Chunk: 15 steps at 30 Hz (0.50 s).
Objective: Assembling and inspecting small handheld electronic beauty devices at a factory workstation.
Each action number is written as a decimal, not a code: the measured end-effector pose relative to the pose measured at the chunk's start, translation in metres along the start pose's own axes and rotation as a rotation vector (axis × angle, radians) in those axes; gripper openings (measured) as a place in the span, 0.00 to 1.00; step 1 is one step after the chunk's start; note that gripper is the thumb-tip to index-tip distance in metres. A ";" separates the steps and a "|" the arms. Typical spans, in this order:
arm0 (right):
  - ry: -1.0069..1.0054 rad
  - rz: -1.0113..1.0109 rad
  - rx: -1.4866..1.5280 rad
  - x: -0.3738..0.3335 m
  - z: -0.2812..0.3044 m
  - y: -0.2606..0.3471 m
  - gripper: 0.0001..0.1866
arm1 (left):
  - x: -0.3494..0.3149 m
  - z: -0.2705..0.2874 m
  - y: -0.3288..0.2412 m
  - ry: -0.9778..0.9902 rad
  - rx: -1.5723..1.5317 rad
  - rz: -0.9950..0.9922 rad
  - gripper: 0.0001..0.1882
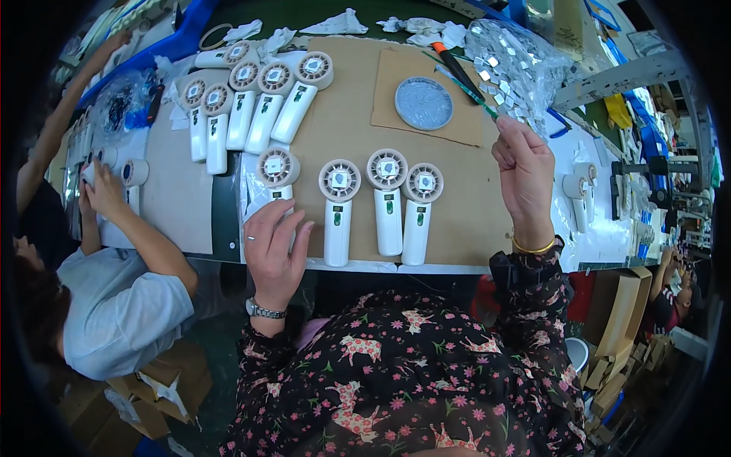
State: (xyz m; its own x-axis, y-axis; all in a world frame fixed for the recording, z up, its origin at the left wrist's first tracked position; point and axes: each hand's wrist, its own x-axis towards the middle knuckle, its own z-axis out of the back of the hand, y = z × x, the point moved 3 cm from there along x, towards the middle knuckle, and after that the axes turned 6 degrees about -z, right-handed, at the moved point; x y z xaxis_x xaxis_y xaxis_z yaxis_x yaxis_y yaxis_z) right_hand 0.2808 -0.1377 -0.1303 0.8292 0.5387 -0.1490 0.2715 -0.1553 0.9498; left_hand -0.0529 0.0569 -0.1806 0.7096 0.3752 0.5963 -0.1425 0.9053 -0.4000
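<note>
Flowered black clothing (396,358) is showing before the near edge of the table (442,268). Left of that edge's middle a white fan (279,167) is lying, probably light, stiff, slippery, best taken by its handle. The left hand (272,247), half open, is overlapping it, contact unclear; the right hand (523,164) is pinching a thin green tool (490,111).

We can read no words, numbers or signs for certain. On the white handles of the fans (337,238) nearest us, we see small dark windows (336,208) above green marks (337,218), all too tiny to read. The tan box (565,32) at upper right bears blurred dark print.
</note>
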 end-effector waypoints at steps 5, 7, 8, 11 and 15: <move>0.124 -0.003 -0.052 -0.023 -0.031 0.005 0.10 | -0.002 0.003 0.002 -0.026 0.010 0.008 0.13; 0.167 -0.016 -0.071 -0.032 -0.045 0.003 0.10 | -0.004 0.004 0.003 -0.035 0.022 0.026 0.13; 0.205 -0.029 -0.088 -0.036 -0.052 0.002 0.10 | -0.005 0.004 0.003 -0.042 0.017 0.022 0.13; 0.289 -0.060 -0.121 -0.045 -0.072 -0.006 0.10 | -0.009 0.005 0.005 -0.058 0.014 0.025 0.13; 0.314 -0.079 -0.241 -0.054 -0.103 -0.018 0.09 | -0.012 0.008 0.007 -0.078 0.004 0.035 0.14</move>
State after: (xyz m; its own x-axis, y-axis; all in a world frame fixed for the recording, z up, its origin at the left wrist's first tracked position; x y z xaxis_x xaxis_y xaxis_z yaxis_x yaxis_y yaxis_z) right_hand 0.1807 -0.0782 -0.1111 0.6109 0.7737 -0.1681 0.1752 0.0750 0.9817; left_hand -0.0676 0.0605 -0.1854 0.6484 0.4205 0.6346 -0.1692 0.8923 -0.4184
